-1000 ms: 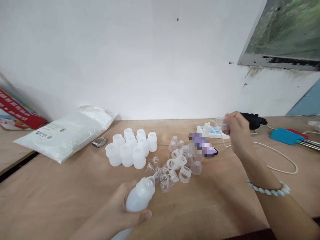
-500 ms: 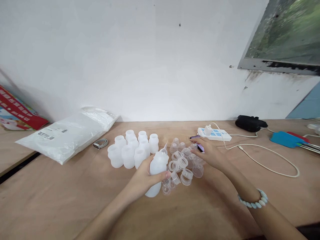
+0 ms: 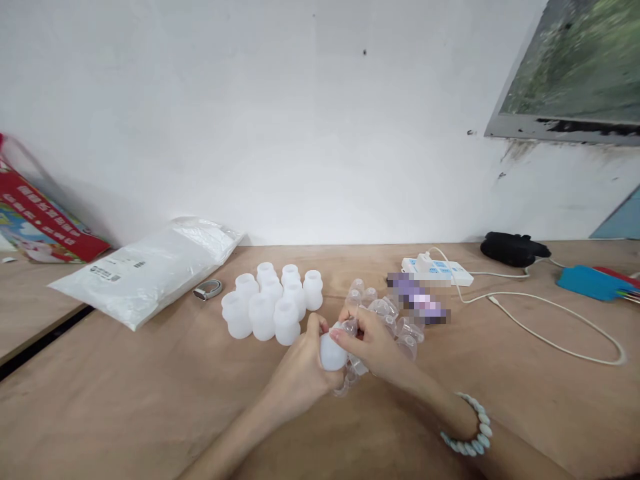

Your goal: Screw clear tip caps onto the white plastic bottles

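In the head view, my left hand (image 3: 303,367) is closed around a milky white soft bottle (image 3: 332,355), its rounded bottom toward me. My right hand (image 3: 383,343) pinches a clear plastic cap (image 3: 349,327) against the far end of the bottle. My fingers partly hide where cap and bottle meet, so I cannot tell how they sit together. Just left of my hands stand several white open-necked bottles (image 3: 263,315) in a close group. Behind and under my right hand lie several clear domed caps (image 3: 407,345) and other clear parts, partly covered by it.
A white plastic parcel (image 3: 150,267) and a grey-banded watch (image 3: 207,289) lie to the left. A blurred purple object (image 3: 420,298), a white power strip (image 3: 450,272) with a looping cable (image 3: 560,310), and a black case (image 3: 515,249) are on the right.
My right hand has come back from the clear caps to the bottle, with a cap in its fingers. My left hand has turned the bottle so its bottom faces me.
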Demonstrator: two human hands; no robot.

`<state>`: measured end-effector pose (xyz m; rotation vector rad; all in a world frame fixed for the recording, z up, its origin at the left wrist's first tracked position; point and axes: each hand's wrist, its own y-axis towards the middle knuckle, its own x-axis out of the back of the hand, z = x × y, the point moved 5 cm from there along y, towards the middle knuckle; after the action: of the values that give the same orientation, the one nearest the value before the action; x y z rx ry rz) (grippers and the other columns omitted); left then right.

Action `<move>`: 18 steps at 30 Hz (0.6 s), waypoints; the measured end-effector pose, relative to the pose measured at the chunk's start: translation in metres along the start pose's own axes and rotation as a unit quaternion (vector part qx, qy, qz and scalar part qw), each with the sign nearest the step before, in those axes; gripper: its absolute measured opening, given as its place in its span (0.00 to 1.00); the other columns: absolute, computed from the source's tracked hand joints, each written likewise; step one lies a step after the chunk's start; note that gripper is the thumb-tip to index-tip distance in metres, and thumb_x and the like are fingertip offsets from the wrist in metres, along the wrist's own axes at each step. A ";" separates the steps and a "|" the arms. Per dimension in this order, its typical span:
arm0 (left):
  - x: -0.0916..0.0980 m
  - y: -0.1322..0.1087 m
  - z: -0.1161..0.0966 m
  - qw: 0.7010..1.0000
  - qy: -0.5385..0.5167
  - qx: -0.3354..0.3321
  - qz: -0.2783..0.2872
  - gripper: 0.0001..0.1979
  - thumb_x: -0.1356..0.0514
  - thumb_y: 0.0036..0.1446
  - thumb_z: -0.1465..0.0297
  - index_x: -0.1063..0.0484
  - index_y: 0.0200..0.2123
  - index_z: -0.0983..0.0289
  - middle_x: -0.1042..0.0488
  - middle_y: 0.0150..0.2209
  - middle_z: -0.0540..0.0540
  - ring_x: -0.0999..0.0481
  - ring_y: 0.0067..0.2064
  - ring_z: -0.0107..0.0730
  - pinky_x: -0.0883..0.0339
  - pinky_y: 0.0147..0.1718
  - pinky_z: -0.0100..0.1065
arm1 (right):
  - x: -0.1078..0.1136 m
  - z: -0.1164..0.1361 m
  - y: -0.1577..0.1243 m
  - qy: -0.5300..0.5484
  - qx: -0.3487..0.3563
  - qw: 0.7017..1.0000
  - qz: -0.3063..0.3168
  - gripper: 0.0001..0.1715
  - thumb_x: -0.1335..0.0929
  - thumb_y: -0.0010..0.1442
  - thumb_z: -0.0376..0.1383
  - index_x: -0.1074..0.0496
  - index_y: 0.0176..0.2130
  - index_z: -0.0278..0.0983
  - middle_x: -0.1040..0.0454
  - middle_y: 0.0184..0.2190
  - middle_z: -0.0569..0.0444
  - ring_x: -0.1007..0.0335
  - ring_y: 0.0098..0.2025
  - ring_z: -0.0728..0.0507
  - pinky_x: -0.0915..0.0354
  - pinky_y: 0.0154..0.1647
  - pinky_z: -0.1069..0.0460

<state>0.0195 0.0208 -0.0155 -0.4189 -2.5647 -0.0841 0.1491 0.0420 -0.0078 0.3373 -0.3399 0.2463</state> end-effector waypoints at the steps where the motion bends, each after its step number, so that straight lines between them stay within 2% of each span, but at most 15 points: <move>1: -0.001 0.000 0.001 0.999 -0.040 0.007 0.025 0.21 0.37 0.45 0.71 0.44 0.40 0.59 0.29 0.36 0.50 0.26 0.36 0.37 0.36 0.32 0.34 | 0.000 0.000 0.000 0.016 0.009 1.000 0.014 0.16 0.31 0.58 0.46 0.37 0.29 0.38 0.40 0.22 0.60 0.46 0.24 0.48 0.49 0.22 0.54; 2: -0.002 -0.001 0.001 0.993 -0.093 0.019 0.063 0.22 0.36 0.44 0.71 0.43 0.41 0.59 0.29 0.36 0.50 0.27 0.36 0.36 0.36 0.31 0.34 | 0.002 0.002 0.000 0.033 0.022 0.999 0.032 0.16 0.31 0.58 0.47 0.35 0.31 0.38 0.38 0.23 0.60 0.44 0.24 0.48 0.47 0.23 0.54; 4: -0.006 -0.005 -0.001 0.964 -0.210 0.050 0.157 0.26 0.34 0.43 0.71 0.42 0.45 0.60 0.29 0.34 0.48 0.28 0.32 0.32 0.35 0.30 0.33 | 0.007 0.008 -0.001 0.064 0.066 0.992 0.090 0.17 0.30 0.59 0.49 0.31 0.36 0.37 0.32 0.29 0.56 0.38 0.29 0.46 0.39 0.28 0.52; 6: -0.006 -0.010 -0.005 0.927 -0.294 0.070 0.222 0.31 0.33 0.43 0.69 0.42 0.51 0.60 0.29 0.30 0.46 0.29 0.28 0.28 0.35 0.28 0.32 | 0.014 0.015 -0.001 0.091 0.115 0.977 0.157 0.22 0.31 0.61 0.49 0.30 0.49 0.39 0.28 0.40 0.51 0.32 0.40 0.42 0.34 0.41 0.48; 8: -0.001 -0.012 -0.009 0.916 -0.323 0.067 0.227 0.35 0.33 0.44 0.68 0.43 0.55 0.59 0.29 0.28 0.45 0.30 0.26 0.27 0.36 0.27 0.31 | 0.022 0.019 -0.001 0.109 0.144 0.963 0.201 0.34 0.30 0.62 0.49 0.39 0.62 0.42 0.33 0.54 0.47 0.35 0.53 0.38 0.37 0.54 0.44; 10: 0.001 -0.011 -0.012 0.921 -0.321 0.054 0.213 0.35 0.33 0.45 0.67 0.43 0.55 0.59 0.29 0.27 0.45 0.30 0.27 0.28 0.36 0.28 0.31 | 0.027 0.017 0.000 0.112 0.141 0.963 0.201 0.47 0.28 0.60 0.51 0.51 0.68 0.45 0.40 0.61 0.45 0.40 0.59 0.37 0.40 0.59 0.42; 11: 0.001 -0.010 -0.012 0.927 -0.310 0.050 0.206 0.33 0.33 0.45 0.68 0.43 0.54 0.59 0.28 0.28 0.45 0.30 0.28 0.29 0.36 0.28 0.32 | 0.029 0.015 0.000 0.102 0.128 0.969 0.186 0.50 0.28 0.59 0.53 0.53 0.69 0.45 0.40 0.61 0.45 0.40 0.59 0.37 0.39 0.58 0.42; 13: -0.001 -0.008 -0.010 0.944 -0.270 0.045 0.183 0.28 0.33 0.44 0.70 0.40 0.48 0.60 0.28 0.32 0.47 0.29 0.32 0.30 0.35 0.30 0.32 | 0.028 0.009 0.000 0.068 0.086 0.983 0.146 0.49 0.31 0.60 0.57 0.52 0.69 0.43 0.35 0.55 0.45 0.34 0.52 0.38 0.34 0.51 0.44; 16: -0.003 -0.005 -0.005 0.972 -0.185 0.037 0.139 0.23 0.33 0.44 0.72 0.39 0.42 0.61 0.30 0.37 0.50 0.28 0.37 0.33 0.35 0.33 0.33 | 0.021 0.002 -0.004 -0.023 0.013 0.993 0.118 0.39 0.38 0.67 0.56 0.46 0.66 0.39 0.29 0.36 0.52 0.31 0.34 0.42 0.34 0.35 0.48; 18: -0.004 -0.004 -0.003 0.981 -0.148 0.026 0.124 0.23 0.34 0.44 0.72 0.39 0.43 0.62 0.30 0.40 0.51 0.28 0.41 0.36 0.34 0.36 0.35 | 0.019 0.002 -0.007 -0.069 -0.007 0.989 0.134 0.30 0.38 0.69 0.52 0.39 0.62 0.40 0.30 0.30 0.55 0.33 0.31 0.42 0.36 0.31 0.49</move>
<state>0.0225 0.0156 -0.0148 -0.7799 -2.7707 0.1456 0.1680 0.0380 -0.0008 0.2940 -0.5240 0.4854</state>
